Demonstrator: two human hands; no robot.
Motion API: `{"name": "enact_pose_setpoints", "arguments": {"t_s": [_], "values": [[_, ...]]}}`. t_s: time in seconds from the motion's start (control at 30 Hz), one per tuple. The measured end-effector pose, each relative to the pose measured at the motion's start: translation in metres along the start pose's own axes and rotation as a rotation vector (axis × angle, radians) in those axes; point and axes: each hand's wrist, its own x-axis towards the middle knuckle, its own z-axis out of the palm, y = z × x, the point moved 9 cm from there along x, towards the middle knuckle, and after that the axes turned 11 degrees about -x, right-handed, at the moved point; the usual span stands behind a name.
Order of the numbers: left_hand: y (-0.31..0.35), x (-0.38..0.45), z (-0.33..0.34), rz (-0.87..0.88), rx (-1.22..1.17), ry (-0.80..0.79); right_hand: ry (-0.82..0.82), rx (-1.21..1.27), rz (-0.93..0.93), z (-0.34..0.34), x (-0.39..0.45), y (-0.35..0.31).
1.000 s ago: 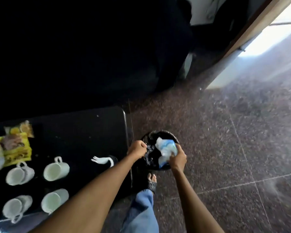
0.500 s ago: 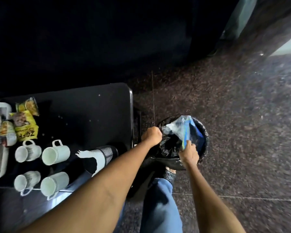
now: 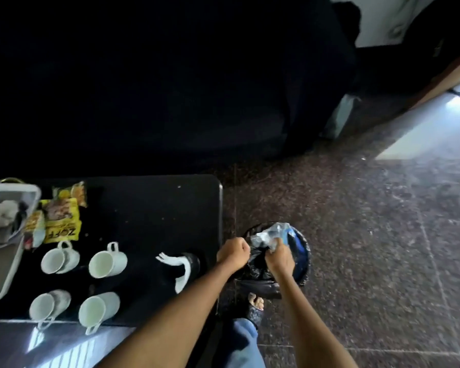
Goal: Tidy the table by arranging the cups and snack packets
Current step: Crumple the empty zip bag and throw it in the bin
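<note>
Left hand: the left hand was closed in a fist on the near-left rim of the bin liner, the black plastic being gripped there.
Right hand: the right hand was clenched around a crumpled clear-and-blue plastic wrapper, held over the mouth of the bin.
Bin: a round black waste bin was seen on the speckled stone floor, just beside the right edge of the surface; blue material was visible inside it on the right.
Surface: a dark, low surface was seen at the left, with pale light reflected along its near edge.
Cups: four white cups were laid on their sides in two rows, openings turned toward the viewer; the far-left cup and far-right cup had handles pointing away, the near-left cup and near-right cup had handles pointing to the near edge.
Snack packets: a yellow packet lettered "ZOFF" was placed just beyond the far-left cup, an orange-yellow packet was overlapped behind it, and another packet lay at its left against the tray.
Tray: a grey tray was cut off by the left border; what it held could not be told.
Dark holder: a black cylindrical item with white material at it was seen near the right edge of the surface.
Person: a blue trouser leg and a sandalled foot were seen below the bin.
</note>
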Motion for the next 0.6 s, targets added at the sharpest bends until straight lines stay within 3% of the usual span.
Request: {"name": "enact_pose_setpoints", "arguments": {"t_s": [0.2, 0.47, 0.53, 0.6], "values": [[-0.025, 0.070, 0.076, -0.063, 0.041, -0.097, 0.137, 0.044, 0.099, 0.015, 0.089, 0.045], [-0.061, 0.175, 0.174, -0.203, 0.207, -0.158, 0.274, -0.135, -0.052, 0.098, 0.200, 0.060], [-0.074, 0.182, 0.188, -0.218, 0.246, -0.182, 0.160, -0.219, -0.162, 0.149, 0.208, 0.061], [-0.085, 0.188, 0.195, -0.232, 0.273, -0.192, -0.126, -0.322, -0.231, 0.210, 0.212, 0.074]]}}
